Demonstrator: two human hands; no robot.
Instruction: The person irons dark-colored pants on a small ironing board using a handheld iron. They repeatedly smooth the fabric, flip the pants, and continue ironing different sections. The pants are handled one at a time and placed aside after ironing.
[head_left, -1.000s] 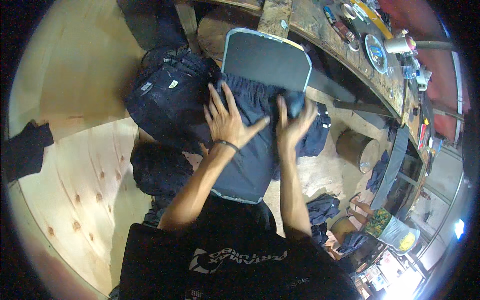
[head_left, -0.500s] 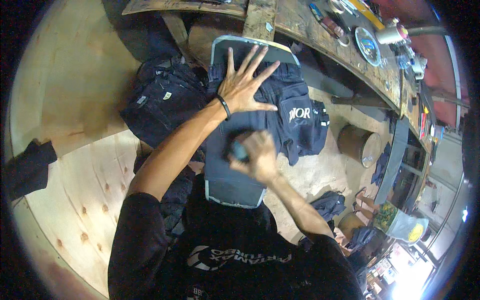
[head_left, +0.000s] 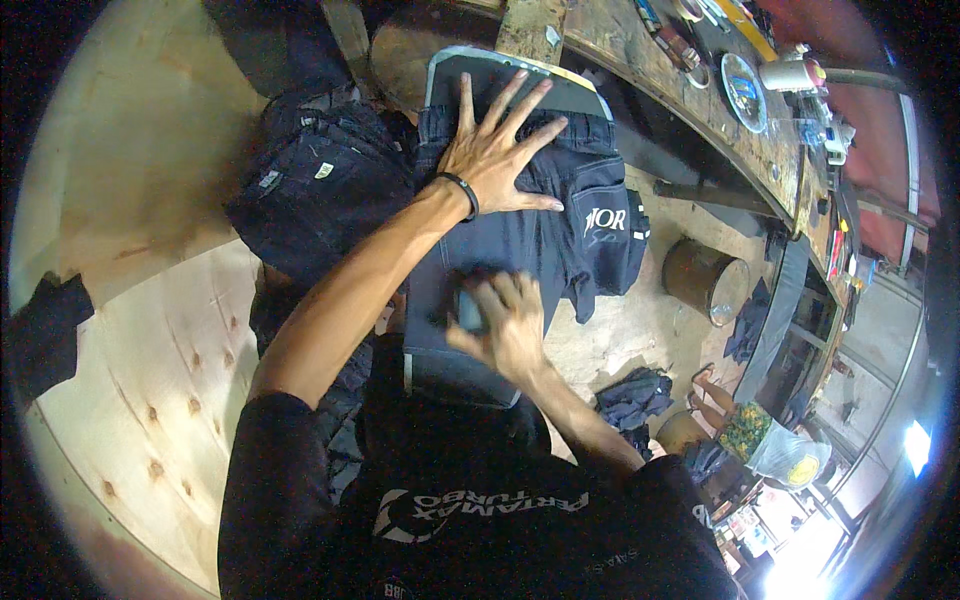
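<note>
Dark navy denim shorts (head_left: pixel 490 245), with white lettering on a side pocket, are pulled over a long grey board (head_left: pixel 460 382). The board reaches from my lap toward the workbench. My left hand (head_left: pixel 498 168) lies flat near the waistband with its fingers spread, pressing the cloth. Closer to me, my right hand (head_left: pixel 512 322) grips a small blue-grey block (head_left: pixel 468 310) against the fabric of the leg. The fingers cover part of the block, and its exact kind cannot be made out.
Folded dark garments (head_left: pixel 320 205) are heaped left of the board. A wooden workbench (head_left: pixel 650 85) runs across the far right, bearing a round dish (head_left: pixel 742 92) and spools. A brown drum (head_left: pixel 705 282) stands at right; beyond it a person (head_left: pixel 785 450) sits low.
My right hand with the block has shifted slightly nearer and left on the cloth. My left hand stays spread on the waistband. The whole view has tilted a little.
</note>
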